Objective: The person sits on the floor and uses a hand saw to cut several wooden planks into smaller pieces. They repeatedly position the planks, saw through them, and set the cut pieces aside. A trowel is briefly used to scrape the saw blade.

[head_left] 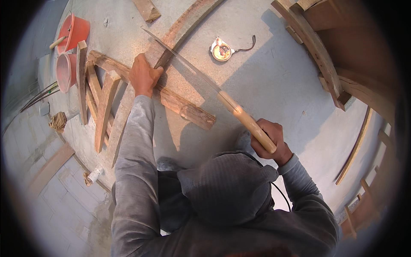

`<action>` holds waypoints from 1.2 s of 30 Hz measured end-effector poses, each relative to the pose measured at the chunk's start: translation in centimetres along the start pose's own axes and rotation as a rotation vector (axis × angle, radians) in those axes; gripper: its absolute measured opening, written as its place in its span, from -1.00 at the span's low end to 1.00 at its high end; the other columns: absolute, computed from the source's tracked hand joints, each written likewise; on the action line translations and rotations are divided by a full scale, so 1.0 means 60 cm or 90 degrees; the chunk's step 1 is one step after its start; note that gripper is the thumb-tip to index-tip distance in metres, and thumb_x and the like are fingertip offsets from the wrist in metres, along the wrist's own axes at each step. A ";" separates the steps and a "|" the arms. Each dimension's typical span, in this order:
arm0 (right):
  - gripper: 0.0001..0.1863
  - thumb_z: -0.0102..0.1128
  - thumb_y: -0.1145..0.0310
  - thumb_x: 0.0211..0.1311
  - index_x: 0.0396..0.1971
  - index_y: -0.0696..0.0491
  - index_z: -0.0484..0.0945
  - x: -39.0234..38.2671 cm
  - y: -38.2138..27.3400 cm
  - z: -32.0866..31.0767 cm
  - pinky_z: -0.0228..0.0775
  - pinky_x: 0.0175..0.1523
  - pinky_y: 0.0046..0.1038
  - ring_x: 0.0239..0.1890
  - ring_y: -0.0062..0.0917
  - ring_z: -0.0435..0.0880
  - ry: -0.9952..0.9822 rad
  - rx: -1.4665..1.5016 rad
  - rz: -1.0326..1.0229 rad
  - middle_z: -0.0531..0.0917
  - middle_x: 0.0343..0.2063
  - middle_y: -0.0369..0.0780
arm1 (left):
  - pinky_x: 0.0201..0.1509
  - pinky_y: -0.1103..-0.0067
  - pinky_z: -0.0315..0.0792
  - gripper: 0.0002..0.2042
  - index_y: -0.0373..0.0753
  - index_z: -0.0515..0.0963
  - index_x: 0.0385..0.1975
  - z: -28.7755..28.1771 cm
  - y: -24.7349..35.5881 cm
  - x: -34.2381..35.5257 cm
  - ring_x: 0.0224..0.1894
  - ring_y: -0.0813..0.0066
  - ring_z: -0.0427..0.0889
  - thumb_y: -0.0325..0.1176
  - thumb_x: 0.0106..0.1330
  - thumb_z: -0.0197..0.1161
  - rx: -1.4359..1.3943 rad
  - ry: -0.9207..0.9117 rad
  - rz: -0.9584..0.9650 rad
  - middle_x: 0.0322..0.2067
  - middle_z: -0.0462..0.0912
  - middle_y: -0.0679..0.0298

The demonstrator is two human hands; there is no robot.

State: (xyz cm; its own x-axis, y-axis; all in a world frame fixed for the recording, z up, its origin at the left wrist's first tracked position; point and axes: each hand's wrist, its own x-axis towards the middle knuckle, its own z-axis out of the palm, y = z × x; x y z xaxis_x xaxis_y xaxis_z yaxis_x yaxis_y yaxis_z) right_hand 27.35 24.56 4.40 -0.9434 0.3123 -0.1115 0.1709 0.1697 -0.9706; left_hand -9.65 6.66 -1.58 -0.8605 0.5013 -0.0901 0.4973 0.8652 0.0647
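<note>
My left hand [144, 73] grips a long wooden board [176, 30] that crosses a shorter rough board [188, 110] on the floor, with sawdust around them. My right hand [269, 137] is wrapped round the wooden handle [252, 126] of a handsaw. Its long, thin blade [195, 70] reaches up and left across the long board, just beside my left hand. A round tape measure [221, 52] with a strap lies to the right of the blade. Several loose timber offcuts [105, 105] are piled left of my left hand.
Two red buckets [65, 73] stand at upper left beside thin rods [38, 96]. A large timber-and-panel structure [321, 55] fills the upper right, with a narrow strip of wood [354, 145] below it. A short block [146, 10] lies at the top; pale blocks pave the lower left.
</note>
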 end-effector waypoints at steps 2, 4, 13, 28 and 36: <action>-0.83 0.30 0.52 0.02 -0.37 0.15 0.51 0.176 0.042 0.087 0.33 -0.47 -0.40 -0.61 -0.52 0.47 0.075 0.093 -0.098 0.52 -0.61 -0.19 | -0.04 0.23 0.52 -0.49 -0.32 0.44 -0.19 0.017 0.001 0.008 -0.11 -0.08 0.64 -0.25 -0.11 0.53 -0.006 0.046 0.038 -0.19 0.63 -0.02; -0.83 0.29 0.51 0.05 -0.37 0.16 0.50 0.265 0.046 0.116 0.33 -0.46 -0.39 -0.60 -0.53 0.49 0.110 0.070 -0.144 0.52 -0.60 -0.15 | -0.04 0.23 0.52 -0.48 -0.32 0.44 -0.18 0.014 0.012 0.028 -0.10 -0.07 0.64 -0.24 -0.10 0.52 0.003 0.043 0.034 -0.18 0.64 -0.02; -0.80 0.22 0.59 -0.07 -0.36 0.10 0.56 -0.121 0.024 -0.008 0.57 0.20 -0.20 -0.32 -0.18 0.80 0.022 -0.017 -0.017 0.66 -0.49 -0.07 | -0.02 0.24 0.53 -0.42 -0.32 0.46 -0.10 0.012 -0.013 -0.001 -0.07 -0.05 0.65 -0.17 -0.10 0.51 0.027 -0.028 -0.013 -0.13 0.64 -0.02; -0.78 0.22 0.64 -0.09 -0.36 0.12 0.56 -0.138 0.024 -0.021 0.51 0.28 -0.09 -0.25 -0.12 0.81 0.031 -0.008 -0.009 0.66 -0.52 -0.10 | -0.01 0.22 0.51 -0.48 -0.30 0.46 -0.19 0.011 -0.009 -0.010 -0.09 -0.07 0.64 -0.19 -0.12 0.50 0.014 -0.011 -0.003 -0.17 0.63 -0.02; -0.69 0.33 0.38 0.01 -0.25 0.17 0.52 0.250 0.048 0.115 0.47 -0.28 -0.24 -0.43 -0.14 0.62 0.035 0.086 -0.084 0.60 -0.42 -0.01 | -0.01 0.22 0.52 -0.43 -0.34 0.48 -0.11 0.005 -0.002 0.009 -0.06 -0.09 0.65 -0.14 -0.08 0.49 0.016 -0.024 -0.030 -0.13 0.64 -0.06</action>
State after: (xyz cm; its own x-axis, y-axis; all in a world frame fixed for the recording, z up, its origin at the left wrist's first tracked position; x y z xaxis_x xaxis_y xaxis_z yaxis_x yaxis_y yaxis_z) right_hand 11.73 23.29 -1.57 -0.9375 0.3469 0.0270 0.0036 0.0871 -0.9962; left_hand -10.16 6.85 -1.96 -0.8785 0.4596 -0.1304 0.4592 0.8876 0.0349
